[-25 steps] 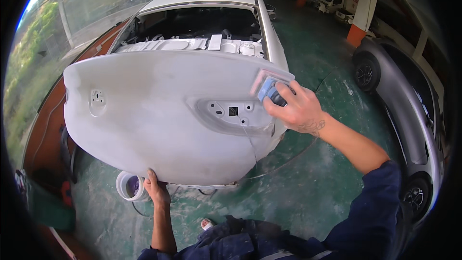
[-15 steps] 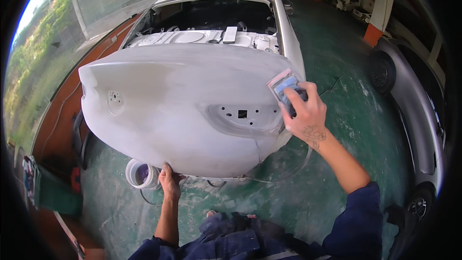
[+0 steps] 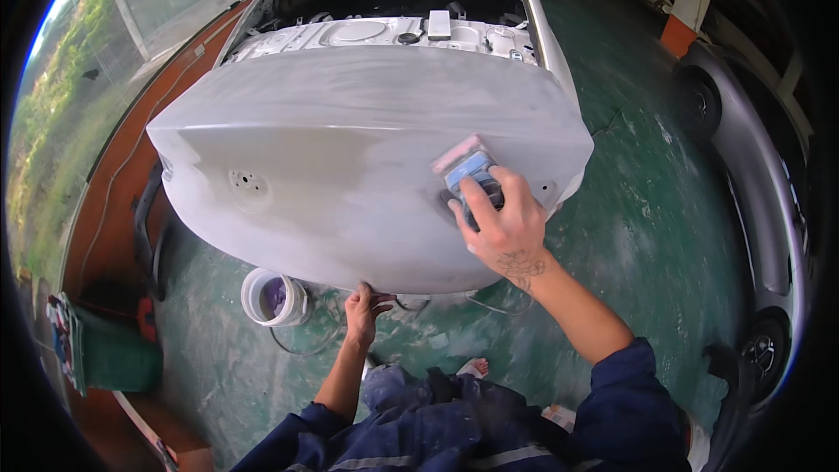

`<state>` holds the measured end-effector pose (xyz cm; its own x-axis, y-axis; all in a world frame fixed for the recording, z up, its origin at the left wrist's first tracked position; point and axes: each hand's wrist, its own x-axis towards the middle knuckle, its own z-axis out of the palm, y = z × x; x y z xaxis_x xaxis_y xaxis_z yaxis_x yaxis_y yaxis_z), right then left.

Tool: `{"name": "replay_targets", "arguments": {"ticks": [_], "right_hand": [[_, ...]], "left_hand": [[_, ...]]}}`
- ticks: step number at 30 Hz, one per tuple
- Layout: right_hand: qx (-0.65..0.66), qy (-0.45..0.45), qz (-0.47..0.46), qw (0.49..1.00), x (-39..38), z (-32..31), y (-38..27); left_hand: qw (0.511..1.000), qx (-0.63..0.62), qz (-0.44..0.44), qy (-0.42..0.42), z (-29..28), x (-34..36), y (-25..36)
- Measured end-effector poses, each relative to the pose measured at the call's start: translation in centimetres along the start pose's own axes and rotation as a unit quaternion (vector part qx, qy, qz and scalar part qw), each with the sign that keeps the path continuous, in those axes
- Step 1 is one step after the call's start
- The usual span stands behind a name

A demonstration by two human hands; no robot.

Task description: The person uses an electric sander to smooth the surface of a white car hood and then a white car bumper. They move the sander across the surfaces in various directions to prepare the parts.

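Note:
A pale grey car boot lid (image 3: 288, 236), with a dull tan patch at its left and a small holed recess, stands in front of me. My right hand (image 3: 507, 223) is closed round a sander (image 3: 470, 168) with a blue body, a dark grip and a pink sheet edge. It lies tilted on the right half of the lid, covering part of the larger recess. At the lid's lower edge, my left hand (image 3: 361, 313) pinches the rim, thumb on top. Its other fingers are partly hidden under the lid.
Beyond the lid is the stripped white car body (image 3: 376, 35), a white box (image 3: 439, 25) on it. A white bucket (image 3: 262, 299) with purple content and a hose (image 3: 301, 351) are on the green floor. A green bin (image 3: 118, 350) stands left, a grey car (image 3: 756, 210) right.
My right hand has moved the sander left across the lid, off its right edge area. The lid appears tilted differently, its upper face showing more. My left hand still grips the lower rim.

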<state>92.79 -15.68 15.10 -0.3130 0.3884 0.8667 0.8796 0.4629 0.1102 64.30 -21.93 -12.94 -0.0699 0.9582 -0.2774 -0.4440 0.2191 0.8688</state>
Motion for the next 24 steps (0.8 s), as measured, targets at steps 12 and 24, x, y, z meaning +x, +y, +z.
{"name": "replay_targets", "arguments": {"ticks": [12, 24], "right_hand": [[0.044, -0.268, 0.251, 0.929, -4.8, -0.7, -7.9], [0.167, -0.325, 0.39, 0.845, -1.8, -0.4, -4.3]], "left_hand": [[0.997, -0.046, -0.046, -0.037, -14.1, 5.5, 7.7], [0.992, -0.017, -0.12, -0.046, -15.2, 6.3, 7.4]]}}
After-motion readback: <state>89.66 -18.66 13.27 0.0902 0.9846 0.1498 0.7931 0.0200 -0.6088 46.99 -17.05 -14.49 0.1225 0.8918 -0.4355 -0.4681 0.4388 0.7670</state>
